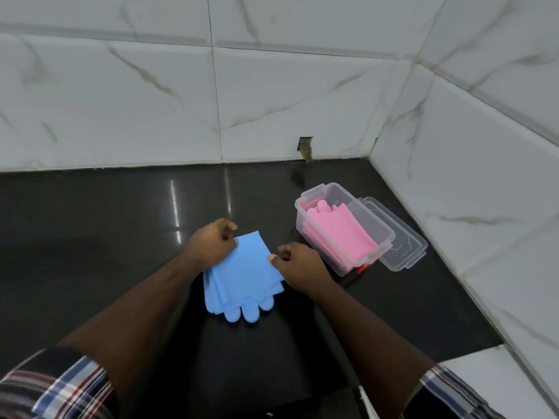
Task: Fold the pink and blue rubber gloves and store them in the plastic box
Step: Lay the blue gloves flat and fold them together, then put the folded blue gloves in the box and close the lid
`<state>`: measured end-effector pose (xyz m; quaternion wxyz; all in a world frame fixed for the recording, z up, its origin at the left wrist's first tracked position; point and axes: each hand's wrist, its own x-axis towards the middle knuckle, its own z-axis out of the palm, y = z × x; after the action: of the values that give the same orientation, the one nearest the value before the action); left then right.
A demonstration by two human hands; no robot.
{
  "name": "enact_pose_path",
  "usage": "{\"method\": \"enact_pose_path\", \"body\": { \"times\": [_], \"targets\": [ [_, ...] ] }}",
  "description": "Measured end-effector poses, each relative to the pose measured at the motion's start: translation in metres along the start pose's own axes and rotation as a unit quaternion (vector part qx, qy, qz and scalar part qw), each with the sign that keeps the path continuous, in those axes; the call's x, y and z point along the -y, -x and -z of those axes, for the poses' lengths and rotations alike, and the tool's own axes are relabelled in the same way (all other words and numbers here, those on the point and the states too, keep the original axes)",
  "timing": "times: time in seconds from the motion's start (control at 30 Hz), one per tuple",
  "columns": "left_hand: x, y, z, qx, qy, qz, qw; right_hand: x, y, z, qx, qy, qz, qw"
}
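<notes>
While the pink gloves [340, 229] already lie folded inside the plastic box [344, 228], which stands open on the dark counter [121, 213] near the corner of the tiled wall, the blue gloves [242, 276] are not yet stored. They lie stacked on the counter in front of the person, left of the box and apart from it, with their rounded glove tips pointing toward the person and the cuff end away. The left hand [208, 241] has its fingers curled around the far left edge of the blue stack, and the right hand [298, 267] pinches the right edge with thumb on top, so both hands grip the blue gloves. How many folds the stack has is hard to tell from this angle, though several layered edges show on its left side. The box's clear lid [399, 234] lies just beside the box, to its right. By my reckoning the task is about half done: the blue pair needs its folding finished, then placing into the box on top of the pink pair.
</notes>
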<state>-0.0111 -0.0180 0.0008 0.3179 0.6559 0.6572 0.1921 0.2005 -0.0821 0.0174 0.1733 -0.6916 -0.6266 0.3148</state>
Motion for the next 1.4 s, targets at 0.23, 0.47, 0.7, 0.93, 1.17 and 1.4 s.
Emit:
{"method": "enact_pose_path", "body": {
  "times": [0.23, 0.47, 0.7, 0.93, 1.17, 1.4],
  "targets": [
    [0.016, 0.02, 0.017, -0.013, -0.059, 0.066, 0.996, 0.02, -0.011, -0.014, 0.026, 0.002, 0.007, 1.0],
    [0.025, 0.03, 0.026, -0.006, 0.034, 0.114, 0.993, 0.008, -0.002, -0.027, 0.076, -0.152, -0.1, 0.98],
    [0.031, 0.044, 0.03, 0.002, 0.226, 0.166, 0.96, 0.005, 0.005, -0.031, 0.09, -0.152, -0.091, 0.98],
    [0.029, 0.052, 0.024, 0.014, 0.368, 0.166, 0.915, 0.012, -0.003, -0.018, 0.122, -0.21, -0.079, 0.967],
    [0.03, 0.062, 0.023, 0.006, 0.467, 0.167, 0.868, 0.021, -0.005, -0.011, 0.166, -0.276, -0.056, 0.945],
    [0.023, 0.075, 0.024, 0.046, 0.441, 0.195, 0.875, 0.013, 0.001, -0.014, 0.18, -0.374, -0.075, 0.907]
  ]
}}
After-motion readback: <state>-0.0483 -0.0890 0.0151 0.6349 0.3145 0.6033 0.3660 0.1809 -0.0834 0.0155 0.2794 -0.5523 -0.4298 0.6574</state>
